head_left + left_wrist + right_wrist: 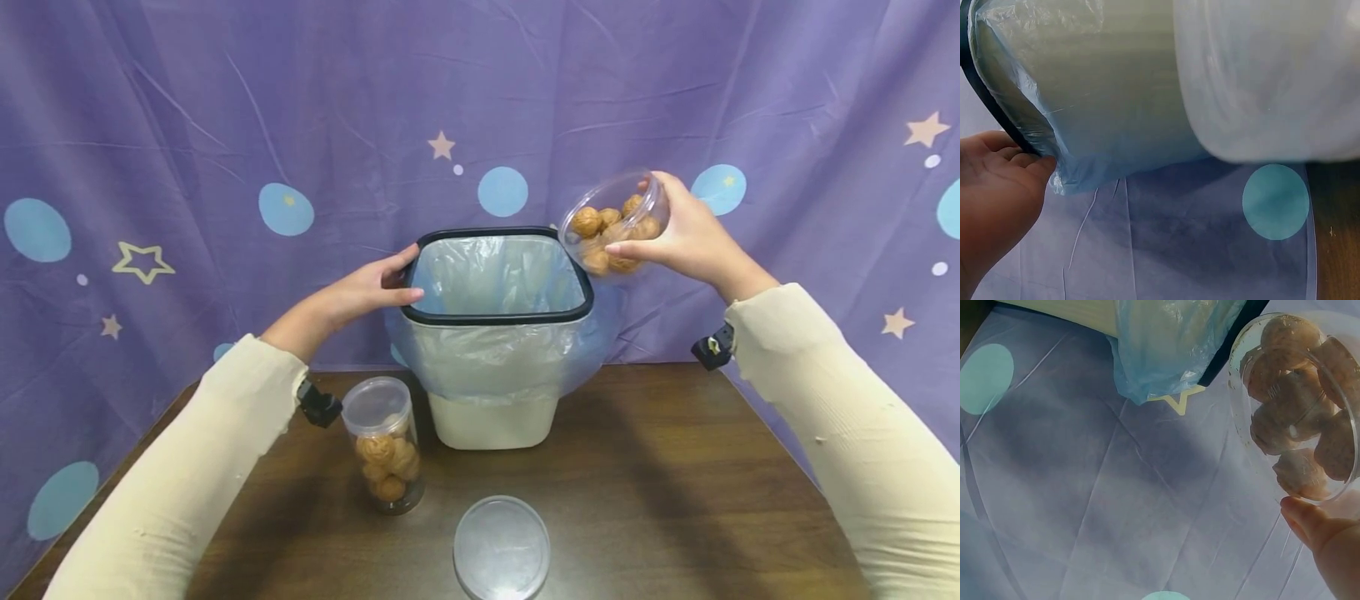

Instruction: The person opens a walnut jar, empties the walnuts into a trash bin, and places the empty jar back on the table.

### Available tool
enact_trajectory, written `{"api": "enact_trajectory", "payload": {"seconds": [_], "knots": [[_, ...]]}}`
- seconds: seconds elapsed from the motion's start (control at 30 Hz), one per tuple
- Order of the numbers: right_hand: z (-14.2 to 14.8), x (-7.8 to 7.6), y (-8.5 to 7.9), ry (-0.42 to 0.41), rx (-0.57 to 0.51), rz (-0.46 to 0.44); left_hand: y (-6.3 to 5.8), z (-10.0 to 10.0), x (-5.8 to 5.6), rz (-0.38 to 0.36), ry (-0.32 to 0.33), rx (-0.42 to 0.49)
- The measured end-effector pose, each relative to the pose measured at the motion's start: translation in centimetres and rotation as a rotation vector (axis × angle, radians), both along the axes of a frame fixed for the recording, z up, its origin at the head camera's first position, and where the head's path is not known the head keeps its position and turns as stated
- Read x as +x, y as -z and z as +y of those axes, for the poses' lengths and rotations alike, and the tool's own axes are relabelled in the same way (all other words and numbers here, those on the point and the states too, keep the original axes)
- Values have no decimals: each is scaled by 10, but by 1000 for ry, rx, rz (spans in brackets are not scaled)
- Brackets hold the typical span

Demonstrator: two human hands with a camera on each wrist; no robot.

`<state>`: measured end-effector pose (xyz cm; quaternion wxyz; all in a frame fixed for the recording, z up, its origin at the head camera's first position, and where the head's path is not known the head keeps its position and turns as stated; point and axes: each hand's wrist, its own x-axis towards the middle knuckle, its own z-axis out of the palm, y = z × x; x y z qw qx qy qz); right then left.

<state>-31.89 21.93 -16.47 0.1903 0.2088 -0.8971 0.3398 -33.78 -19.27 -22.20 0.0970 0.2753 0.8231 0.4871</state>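
My right hand grips a clear plastic jar of walnuts. The jar is tilted, its mouth toward the right rim of a trash bin. In the right wrist view several walnuts show inside through the jar. A thin blue bag lines the bin and hangs over its black rim. At the rim's left side, my left hand holds on, thumb toward the front. The left wrist view shows curled fingers of the left hand at the rim and bag.
Left of the bin stands a lidded clear jar with more walnuts in it. A loose round lid lies on the brown wooden table, near the front. Behind hangs a purple curtain with stars and dots.
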Motion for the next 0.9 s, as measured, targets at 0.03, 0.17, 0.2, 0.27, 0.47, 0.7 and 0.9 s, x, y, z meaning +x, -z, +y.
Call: {"api": "enact_trajectory", "payload": {"seconds": [0.03, 0.17, 0.2, 0.27, 0.47, 0.7, 0.9], "knots": [[-1, -1, -1, -1, 5, 5, 0, 0, 0, 0, -1, 0], [-4, -3, -4, -14, 16, 35, 0, 0, 1, -1, -9, -7], [-5, -3, -4, -17, 20, 45, 0, 0, 0, -2, -10, -7], [-7, -3, -5, -27, 22, 67, 0, 1, -1, -4, -11, -7], [-15, -4, -8, -42, 62, 127, 1, 1, 0, -7, -21, 11], [-21, -5, -12, -51, 99, 171, 1, 1, -1, 0, -15, 16], [-23, -6, -13, -66, 137, 203, 0, 2, -1, -3, -19, 0]]}}
